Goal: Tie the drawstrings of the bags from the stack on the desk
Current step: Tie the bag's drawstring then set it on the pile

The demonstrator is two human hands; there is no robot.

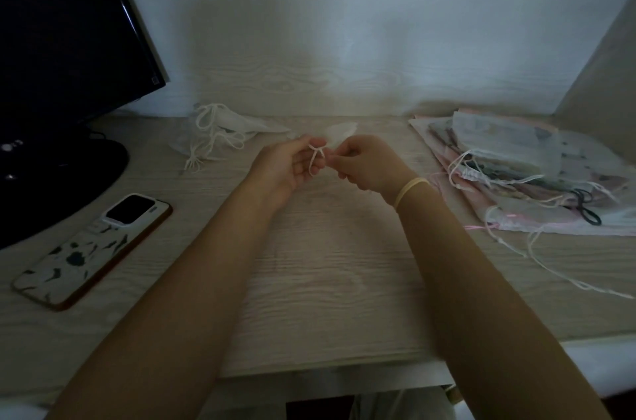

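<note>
Between the left hand (pixel 287 166) and right hand (pixel 364 163), both pinching a thin white drawstring (pixel 315 158) mid-knot: loop is risking slipping loose if either pinch is easing before tightening.

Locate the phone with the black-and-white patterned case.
In the head view, the phone with the black-and-white patterned case lies flat on the pale wood-grain desk at the person's left, just in front of the dark monitor's base.

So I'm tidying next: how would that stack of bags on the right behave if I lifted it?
The stack of bags looks thin and floppy, so it would probably sag. Its layers lie askew and may slide apart. Loose drawstrings would likely dangle or snag.
</note>
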